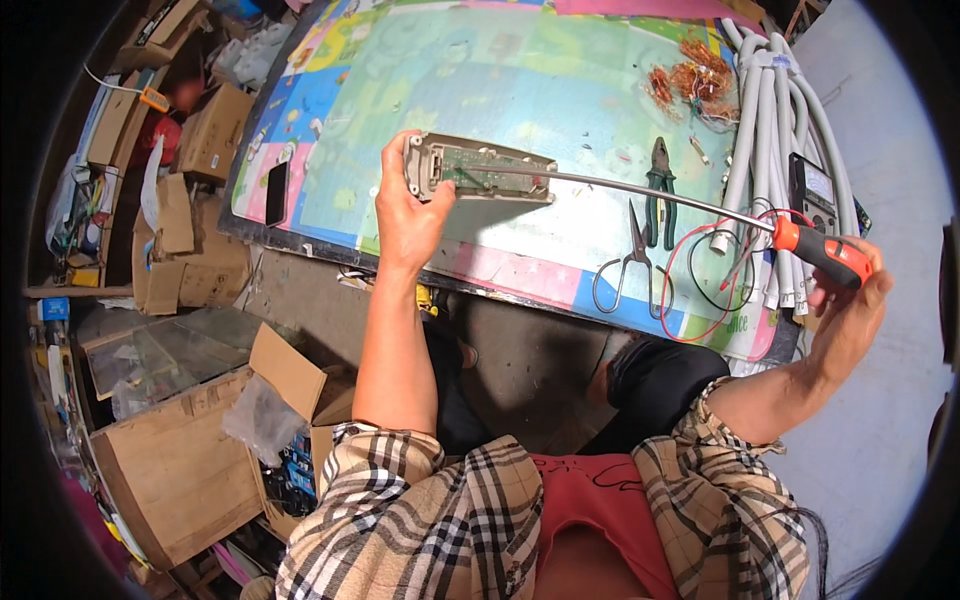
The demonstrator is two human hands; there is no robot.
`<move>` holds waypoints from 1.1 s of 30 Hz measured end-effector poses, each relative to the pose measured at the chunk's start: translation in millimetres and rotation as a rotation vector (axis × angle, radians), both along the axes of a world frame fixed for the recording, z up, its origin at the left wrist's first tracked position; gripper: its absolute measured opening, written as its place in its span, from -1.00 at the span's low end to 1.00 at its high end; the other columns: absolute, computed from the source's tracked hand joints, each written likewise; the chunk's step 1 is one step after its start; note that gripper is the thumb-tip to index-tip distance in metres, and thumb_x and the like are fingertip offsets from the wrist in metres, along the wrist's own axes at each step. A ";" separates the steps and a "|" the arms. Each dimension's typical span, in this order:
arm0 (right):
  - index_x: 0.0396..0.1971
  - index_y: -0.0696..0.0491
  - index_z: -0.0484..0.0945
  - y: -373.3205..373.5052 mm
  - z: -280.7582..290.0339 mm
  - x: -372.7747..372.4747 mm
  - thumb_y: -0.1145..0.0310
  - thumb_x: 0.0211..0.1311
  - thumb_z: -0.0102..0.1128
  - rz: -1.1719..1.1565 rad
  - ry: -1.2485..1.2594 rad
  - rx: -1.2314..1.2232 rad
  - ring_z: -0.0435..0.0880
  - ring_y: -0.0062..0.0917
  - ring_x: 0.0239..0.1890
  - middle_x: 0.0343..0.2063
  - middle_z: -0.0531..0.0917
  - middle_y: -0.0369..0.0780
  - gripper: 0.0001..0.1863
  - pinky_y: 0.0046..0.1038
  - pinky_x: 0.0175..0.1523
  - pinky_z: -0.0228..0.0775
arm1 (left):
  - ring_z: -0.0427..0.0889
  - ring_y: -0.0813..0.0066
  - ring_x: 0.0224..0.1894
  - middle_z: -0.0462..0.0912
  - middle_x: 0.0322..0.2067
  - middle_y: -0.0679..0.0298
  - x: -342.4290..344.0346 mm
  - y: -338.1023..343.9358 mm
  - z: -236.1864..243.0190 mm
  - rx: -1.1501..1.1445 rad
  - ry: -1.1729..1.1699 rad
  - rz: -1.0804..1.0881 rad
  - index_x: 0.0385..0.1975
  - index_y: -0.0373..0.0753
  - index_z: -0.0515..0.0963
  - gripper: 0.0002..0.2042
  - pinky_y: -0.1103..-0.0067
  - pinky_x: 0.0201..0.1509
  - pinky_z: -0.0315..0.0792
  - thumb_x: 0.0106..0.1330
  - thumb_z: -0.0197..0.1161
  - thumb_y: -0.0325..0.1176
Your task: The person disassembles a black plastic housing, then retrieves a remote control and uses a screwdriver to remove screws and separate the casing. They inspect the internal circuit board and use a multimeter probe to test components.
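Observation:
My left hand (pixel 412 222) grips the left end of an opened plastic housing (pixel 425 165) with a green circuit board (pixel 490 178) inside, probably a remote control; its thumb rests over the board. My right hand (pixel 850 300) is wrapped round the red and black handle of a long screwdriver (pixel 650 187). The steel shaft runs leftward across the table, its far end over the board; whether the tip touches a screw is too small to tell. Below the shaft lie green-handled pliers (pixel 658 200) and scissors (pixel 633 265) with dark handles.
A multimeter (pixel 812 190) with red and black leads lies at the right beside white tubes (pixel 765 120). Tangled copper wire (pixel 700 75) sits at the far right. A black phone (pixel 277 193) lies by the table's left edge. Cardboard boxes (pixel 215 130) crowd the left side.

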State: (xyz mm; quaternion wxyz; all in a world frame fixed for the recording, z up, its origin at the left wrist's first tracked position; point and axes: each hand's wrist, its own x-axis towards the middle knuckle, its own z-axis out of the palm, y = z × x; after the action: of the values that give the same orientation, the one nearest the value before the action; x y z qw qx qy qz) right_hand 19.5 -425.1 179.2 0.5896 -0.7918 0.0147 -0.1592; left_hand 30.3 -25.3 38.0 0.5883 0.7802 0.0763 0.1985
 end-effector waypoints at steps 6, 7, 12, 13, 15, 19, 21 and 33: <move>-0.07 0.19 0.42 10.7 -3.5 -6.5 0.25 0.33 -0.01 0.082 -0.240 0.013 0.45 -0.66 -0.28 -0.32 0.52 -0.22 -0.67 -0.62 -0.13 0.27 | 0.47 0.55 -0.08 0.45 -0.10 0.30 -1.8 1.3 5.2 0.020 0.015 -0.014 0.12 -0.22 0.30 -0.43 0.60 0.02 0.39 0.03 0.18 -0.67; -0.05 0.20 0.40 12.9 -3.4 -8.2 0.25 0.31 0.00 0.138 -0.326 0.010 0.46 -0.62 -0.22 -0.30 0.52 -0.21 -0.64 -0.59 -0.07 0.28 | 0.46 0.54 -0.08 0.44 -0.08 0.30 -1.1 1.1 5.8 0.016 0.023 -0.027 0.13 -0.22 0.30 -0.43 0.60 0.02 0.39 0.04 0.19 -0.66; -0.05 0.18 0.46 8.8 0.7 -3.9 0.13 0.39 -0.08 -0.056 0.101 -0.047 0.49 -0.67 -0.52 -0.37 0.60 -0.24 -0.59 -0.62 -0.40 0.32 | 0.35 0.43 0.13 0.36 0.11 0.22 5.4 4.8 -12.1 -0.037 -0.020 -0.036 0.19 -0.24 0.28 -0.37 0.58 0.12 0.33 0.03 0.23 -0.62; -0.19 0.11 0.54 4.8 -11.2 7.9 0.13 0.43 -0.10 -0.090 0.168 -0.125 0.42 -0.72 -0.60 -0.53 0.57 -0.32 -0.65 -0.66 -0.49 0.23 | 0.37 0.42 0.10 0.36 0.11 0.23 1.7 17.6 -15.7 0.259 -0.037 0.020 0.21 -0.20 0.27 -0.36 0.58 0.00 0.40 0.03 0.23 -0.59; -0.28 0.08 0.53 4.1 -11.9 10.5 0.15 0.38 0.05 -0.052 0.038 -0.192 0.35 -0.77 -0.62 -0.63 0.48 -0.40 -0.73 -0.64 -0.51 0.16 | 0.38 0.38 0.10 0.38 0.06 0.18 1.6 1.7 -0.3 0.037 0.086 0.048 0.21 -0.27 0.25 -0.39 0.50 0.20 0.29 0.06 0.16 -0.67; -0.08 0.15 0.42 -7.8 -5.6 -0.8 0.14 0.20 0.23 0.352 -0.246 -0.008 0.46 -0.65 -0.22 -0.18 0.50 -0.26 -0.56 -0.60 -0.13 0.31 | 0.45 0.51 -0.10 0.42 -0.02 0.27 2.7 6.4 -4.1 -0.004 0.084 0.001 0.20 -0.19 0.26 -0.43 0.61 -0.12 0.39 0.13 0.13 -0.65; 0.00 0.22 0.37 -5.5 -3.5 -3.6 0.14 0.21 0.20 0.402 -0.161 0.110 0.47 -0.57 -0.03 -0.13 0.51 -0.22 -0.48 -0.54 0.07 0.27 | 0.45 0.58 -0.22 0.43 -0.06 0.30 2.8 3.4 -1.5 -0.003 0.097 0.011 0.20 -0.16 0.26 -0.43 0.65 -0.28 0.37 0.14 0.13 -0.64; -0.01 0.18 0.39 -8.1 -13.6 7.3 0.31 0.32 0.07 0.378 -0.181 0.025 0.52 -0.66 -0.28 -0.26 0.53 -0.26 -0.66 -0.63 -0.16 0.35 | 0.38 0.65 -0.37 0.43 -0.08 0.30 4.4 3.3 -1.5 0.027 0.109 0.034 0.20 -0.15 0.26 -0.43 0.68 -0.46 0.31 0.14 0.17 -0.61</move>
State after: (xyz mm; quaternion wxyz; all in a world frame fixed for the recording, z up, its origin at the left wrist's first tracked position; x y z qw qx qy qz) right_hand 26.8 -433.2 165.6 0.6175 -0.7556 -0.1851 -0.1162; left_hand 34.6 -21.9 36.5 0.5692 0.7964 0.1185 0.1667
